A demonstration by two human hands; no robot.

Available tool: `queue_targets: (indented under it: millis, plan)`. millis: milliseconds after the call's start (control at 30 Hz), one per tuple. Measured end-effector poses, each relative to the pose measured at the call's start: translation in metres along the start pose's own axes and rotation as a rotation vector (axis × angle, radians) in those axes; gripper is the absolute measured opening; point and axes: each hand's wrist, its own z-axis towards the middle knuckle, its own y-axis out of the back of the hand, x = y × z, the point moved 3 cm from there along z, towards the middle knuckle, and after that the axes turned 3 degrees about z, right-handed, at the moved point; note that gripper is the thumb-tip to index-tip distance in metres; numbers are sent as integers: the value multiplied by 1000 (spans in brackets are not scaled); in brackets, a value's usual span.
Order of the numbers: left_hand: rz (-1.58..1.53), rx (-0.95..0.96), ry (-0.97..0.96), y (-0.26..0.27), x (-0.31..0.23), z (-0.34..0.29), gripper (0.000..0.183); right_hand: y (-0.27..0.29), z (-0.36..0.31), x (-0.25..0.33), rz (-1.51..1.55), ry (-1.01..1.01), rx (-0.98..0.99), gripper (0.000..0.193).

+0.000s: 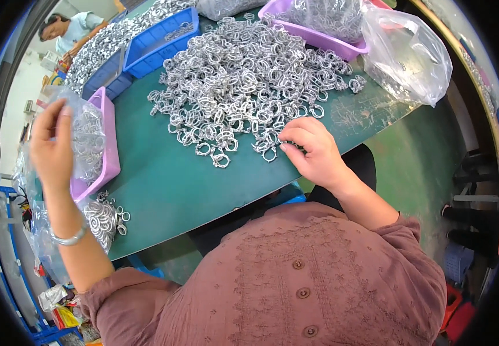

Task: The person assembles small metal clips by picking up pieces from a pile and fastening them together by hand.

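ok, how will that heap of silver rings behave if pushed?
The heap of silver rings would probably drag in clumps, since its open, knobbly rings overlap and could snag. The near-edge rings may slide more freely, lying sparser on the flat green tabletop. Each is probably light, being thin-banded.

A head-worn fisheye camera looked steeply down at close range over a brown buttoned blouse, lower center, toward a green tabletop, mid-frame.
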Motion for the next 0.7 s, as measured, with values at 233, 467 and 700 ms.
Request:
queue_targets:
  millis: [233, 467, 700]
  plan:
    - [-373, 323, -225, -109, -97, -74, 13, -15, 5, 11, -324, 133, 61, 15]
    - [-594, 435, -159, -161, -128, -95, 15, -12, 11, 2, -214, 101, 0, 11]
    - [-605, 406, -123, -168, -121, -103, 15, -18, 13, 9, -349, 145, 77, 11]
